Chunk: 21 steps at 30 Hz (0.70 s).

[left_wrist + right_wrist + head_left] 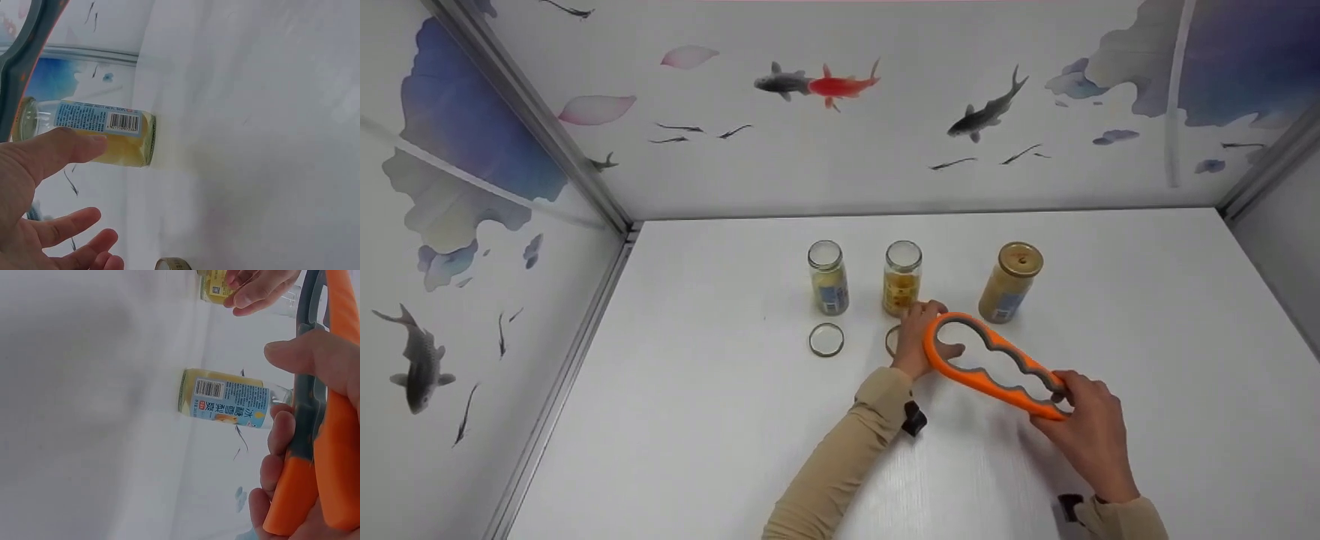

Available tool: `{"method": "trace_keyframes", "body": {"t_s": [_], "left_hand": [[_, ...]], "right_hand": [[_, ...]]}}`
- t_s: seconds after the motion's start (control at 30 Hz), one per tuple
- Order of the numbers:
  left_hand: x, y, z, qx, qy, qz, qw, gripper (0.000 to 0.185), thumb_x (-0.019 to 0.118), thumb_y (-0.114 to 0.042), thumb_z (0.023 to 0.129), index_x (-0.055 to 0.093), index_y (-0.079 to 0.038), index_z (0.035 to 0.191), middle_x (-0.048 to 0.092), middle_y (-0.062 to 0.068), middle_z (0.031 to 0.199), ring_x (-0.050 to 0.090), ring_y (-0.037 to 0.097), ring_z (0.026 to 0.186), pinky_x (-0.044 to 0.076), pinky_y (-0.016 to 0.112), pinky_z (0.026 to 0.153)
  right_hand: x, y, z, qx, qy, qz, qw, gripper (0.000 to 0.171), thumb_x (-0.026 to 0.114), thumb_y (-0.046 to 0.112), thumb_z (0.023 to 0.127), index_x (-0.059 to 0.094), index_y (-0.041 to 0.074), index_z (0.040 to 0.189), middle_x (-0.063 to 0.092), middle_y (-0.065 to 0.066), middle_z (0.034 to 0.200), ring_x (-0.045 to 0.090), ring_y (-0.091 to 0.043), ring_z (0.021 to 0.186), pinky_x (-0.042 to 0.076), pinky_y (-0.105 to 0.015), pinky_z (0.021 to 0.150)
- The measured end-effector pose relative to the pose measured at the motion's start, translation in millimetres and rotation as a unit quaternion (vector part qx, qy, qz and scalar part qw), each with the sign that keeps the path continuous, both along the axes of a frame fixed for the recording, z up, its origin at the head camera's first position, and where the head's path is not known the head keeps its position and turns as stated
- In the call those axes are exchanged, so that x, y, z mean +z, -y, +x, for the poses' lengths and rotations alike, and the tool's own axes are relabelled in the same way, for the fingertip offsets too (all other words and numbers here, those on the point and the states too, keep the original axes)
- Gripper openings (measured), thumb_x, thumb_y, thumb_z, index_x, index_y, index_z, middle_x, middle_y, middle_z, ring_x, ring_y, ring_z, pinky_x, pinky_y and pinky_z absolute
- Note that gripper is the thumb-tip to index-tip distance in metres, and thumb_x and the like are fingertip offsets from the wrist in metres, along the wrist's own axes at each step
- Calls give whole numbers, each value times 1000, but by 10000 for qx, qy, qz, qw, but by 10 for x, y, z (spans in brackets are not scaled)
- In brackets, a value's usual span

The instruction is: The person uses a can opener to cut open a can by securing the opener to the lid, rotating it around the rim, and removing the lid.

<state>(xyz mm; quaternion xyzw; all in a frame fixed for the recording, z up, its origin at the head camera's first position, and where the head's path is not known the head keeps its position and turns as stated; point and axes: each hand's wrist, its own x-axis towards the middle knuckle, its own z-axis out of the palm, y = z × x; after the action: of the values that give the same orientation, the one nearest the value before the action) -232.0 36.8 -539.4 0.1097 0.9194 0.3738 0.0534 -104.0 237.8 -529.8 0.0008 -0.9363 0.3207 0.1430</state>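
My right hand [1084, 427] grips the ends of an orange-and-grey jar opener [990, 386], thumb on one side and fingers on the other. The opener's ring end lies over my left hand [916, 341], whose fingers are spread and hold nothing. In the head view that hand reaches just in front of the middle glass jar [901, 289], which has no lid and a yellow label. To the right stands a jar with a gold lid [1021, 259] and a blue label [230, 400]. A loose lid [891, 341] is partly hidden behind the left hand.
Farther left stands another lidless jar [829, 281], with its loose lid [826, 340] lying in front of it. The jars stand in a row toward the back of the white table [697, 420]. Printed panels [885, 165] enclose the table behind and at both sides.
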Motion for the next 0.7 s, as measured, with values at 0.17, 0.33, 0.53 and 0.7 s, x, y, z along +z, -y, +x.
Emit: {"method": "trace_keyframes", "body": {"t_s": [0.17, 0.33, 0.53, 0.7], "left_hand": [[-58, -53, -90, -373, -167, 15, 9992, 46, 81, -22, 79, 57, -7, 116, 57, 9, 117, 48, 24, 111, 38, 31, 95], [-98, -150, -171, -490, -143, -11, 9987, 52, 83, -23, 78, 57, -8, 120, 57, 7, 121, 48, 22, 112, 39, 26, 96], [-126, -278, -248, -465, 157, -143, 9987, 64, 84, -25, 76, 52, -11, 130, 50, 3, 134, 42, 17, 126, 34, 22, 103], [-128, -365, -335, -647, 497, 141, 9966, 70, 83, -23, 77, 47, -11, 136, 49, 5, 135, 45, 13, 124, 36, 22, 102]], "right_hand": [[-10, -97, 20, -248, -93, -66, 9996, 41, 81, -6, 63, 64, -6, 100, 63, -14, 80, 51, -34, 76, 36, -46, 68], [-6, -206, 46, -504, -7, -133, 9986, 41, 79, -6, 64, 63, -7, 102, 63, -16, 81, 49, -34, 76, 33, -45, 69], [-6, -332, 83, -723, 297, -143, 9968, 41, 79, -4, 66, 62, -9, 103, 62, -17, 82, 48, -35, 77, 31, -44, 71], [-24, -383, 98, -876, 455, -150, 9950, 42, 78, -4, 67, 61, -10, 104, 61, -17, 81, 46, -34, 78, 30, -43, 69]]}}
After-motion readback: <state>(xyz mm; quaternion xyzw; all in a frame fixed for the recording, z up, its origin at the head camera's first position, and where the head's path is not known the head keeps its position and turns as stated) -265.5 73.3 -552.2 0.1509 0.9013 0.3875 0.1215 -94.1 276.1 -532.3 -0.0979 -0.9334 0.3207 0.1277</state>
